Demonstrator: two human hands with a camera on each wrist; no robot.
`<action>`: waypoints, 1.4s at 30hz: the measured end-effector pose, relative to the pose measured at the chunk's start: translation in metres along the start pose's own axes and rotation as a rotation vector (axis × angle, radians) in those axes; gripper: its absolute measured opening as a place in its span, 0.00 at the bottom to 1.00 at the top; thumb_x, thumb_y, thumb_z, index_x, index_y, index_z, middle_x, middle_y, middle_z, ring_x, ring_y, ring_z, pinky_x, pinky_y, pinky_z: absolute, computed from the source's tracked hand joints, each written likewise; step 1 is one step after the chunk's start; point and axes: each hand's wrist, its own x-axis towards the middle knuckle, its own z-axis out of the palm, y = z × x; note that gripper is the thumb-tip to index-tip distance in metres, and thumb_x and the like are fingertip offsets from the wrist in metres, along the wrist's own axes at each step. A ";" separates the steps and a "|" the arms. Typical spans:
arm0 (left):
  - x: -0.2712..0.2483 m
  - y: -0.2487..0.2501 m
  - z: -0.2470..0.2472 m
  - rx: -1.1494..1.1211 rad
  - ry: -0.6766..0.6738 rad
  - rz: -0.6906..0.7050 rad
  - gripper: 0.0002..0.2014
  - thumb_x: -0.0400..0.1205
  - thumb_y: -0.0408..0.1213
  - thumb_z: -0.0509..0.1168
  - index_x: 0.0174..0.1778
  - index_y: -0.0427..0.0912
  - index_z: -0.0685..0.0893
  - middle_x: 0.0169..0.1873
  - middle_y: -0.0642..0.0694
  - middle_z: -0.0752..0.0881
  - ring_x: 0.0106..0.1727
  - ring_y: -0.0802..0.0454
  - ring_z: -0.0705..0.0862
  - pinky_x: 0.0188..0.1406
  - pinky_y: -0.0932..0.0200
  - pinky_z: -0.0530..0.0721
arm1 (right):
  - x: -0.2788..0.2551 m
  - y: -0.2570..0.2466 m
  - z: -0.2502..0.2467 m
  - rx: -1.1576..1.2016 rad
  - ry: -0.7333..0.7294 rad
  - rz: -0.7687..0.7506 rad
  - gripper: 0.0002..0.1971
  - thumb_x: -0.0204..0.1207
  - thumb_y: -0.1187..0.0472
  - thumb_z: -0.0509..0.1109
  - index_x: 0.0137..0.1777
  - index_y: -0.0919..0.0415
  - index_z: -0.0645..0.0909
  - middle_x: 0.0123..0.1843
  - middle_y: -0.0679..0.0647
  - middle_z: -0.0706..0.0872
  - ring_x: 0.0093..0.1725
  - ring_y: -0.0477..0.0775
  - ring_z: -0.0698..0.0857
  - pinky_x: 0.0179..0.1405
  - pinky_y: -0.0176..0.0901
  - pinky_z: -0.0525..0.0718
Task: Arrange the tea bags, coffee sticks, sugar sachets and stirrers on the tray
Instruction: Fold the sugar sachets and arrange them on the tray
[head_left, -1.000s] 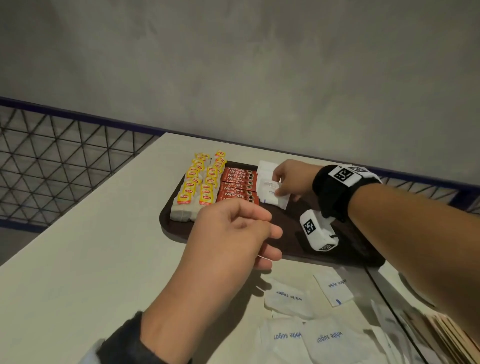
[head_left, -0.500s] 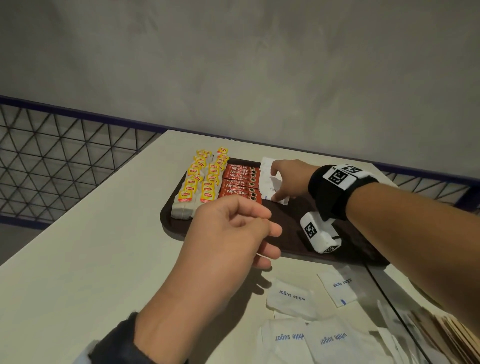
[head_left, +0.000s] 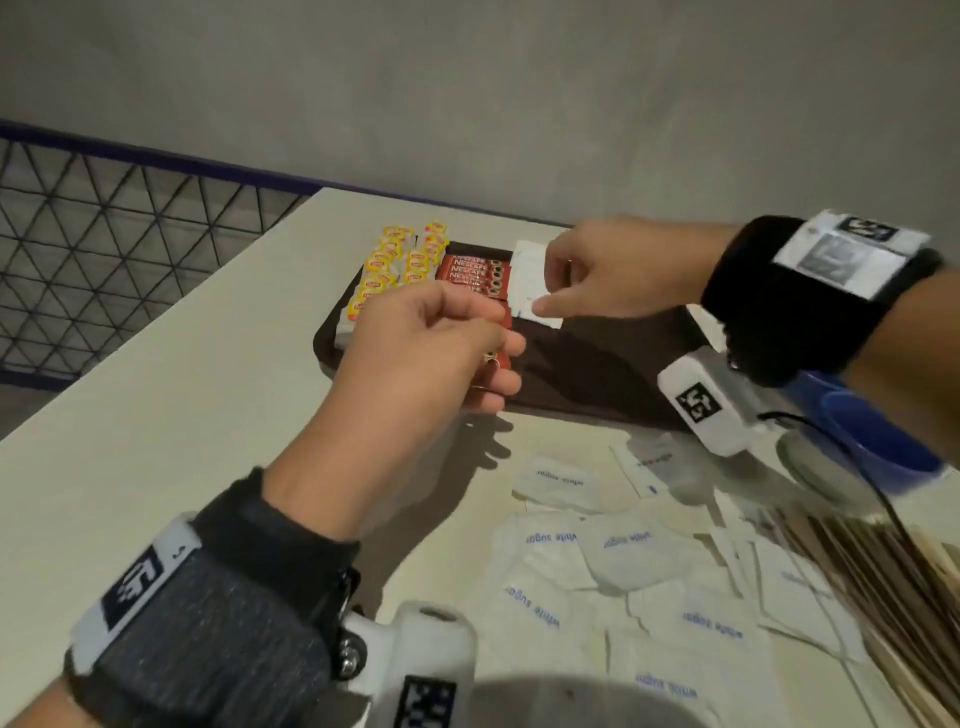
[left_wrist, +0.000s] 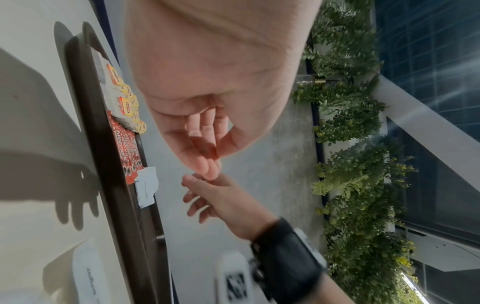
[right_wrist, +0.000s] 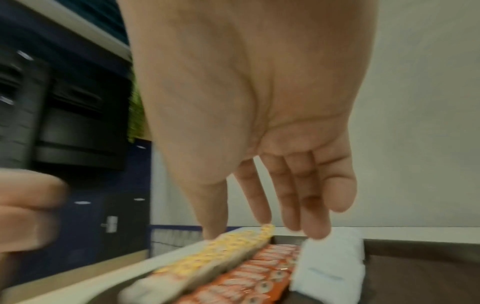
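Observation:
On the dark brown tray (head_left: 597, 374) lie rows of yellow-tagged tea bags (head_left: 395, 260), red coffee sticks (head_left: 472, 270) and a stack of white sugar sachets (head_left: 527, 280). My right hand (head_left: 550, 286) hovers just above that stack, fingers (right_wrist: 314, 230) hanging straight and holding nothing. My left hand (head_left: 506, 348) floats over the near end of the coffee sticks, fingers loosely curled and empty. Loose sugar sachets (head_left: 623, 551) lie on the table in front of the tray, with wooden stirrers (head_left: 857, 561) to their right.
The tray's right half is bare. A blue object (head_left: 872, 431) with a black cable sits at the right, beside the tray. A mesh railing (head_left: 104, 260) runs beyond the table's left edge, and a grey wall stands behind.
My right hand has lifted off the sachet stack it was touching. My left hand has moved forward over the tray's near edge. The head view has tilted down.

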 end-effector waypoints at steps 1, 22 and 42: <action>0.001 0.001 -0.001 -0.003 0.012 0.008 0.07 0.82 0.22 0.69 0.46 0.39 0.85 0.37 0.41 0.94 0.27 0.49 0.88 0.25 0.58 0.87 | -0.026 -0.011 -0.006 0.015 -0.047 -0.031 0.17 0.78 0.34 0.69 0.52 0.46 0.83 0.47 0.43 0.86 0.43 0.44 0.83 0.40 0.44 0.78; -0.007 0.001 -0.003 0.117 0.078 0.048 0.06 0.81 0.27 0.71 0.45 0.43 0.87 0.46 0.39 0.93 0.33 0.46 0.91 0.28 0.58 0.86 | -0.217 -0.080 0.071 0.313 -0.295 -0.217 0.27 0.77 0.33 0.70 0.72 0.34 0.65 0.55 0.43 0.67 0.51 0.50 0.80 0.55 0.52 0.82; -0.023 0.005 0.007 0.151 -0.237 0.034 0.03 0.83 0.32 0.73 0.51 0.41 0.88 0.46 0.40 0.94 0.36 0.44 0.92 0.31 0.56 0.87 | -0.154 -0.011 0.034 1.233 0.089 0.076 0.16 0.77 0.68 0.78 0.60 0.50 0.88 0.37 0.54 0.83 0.36 0.51 0.84 0.35 0.50 0.89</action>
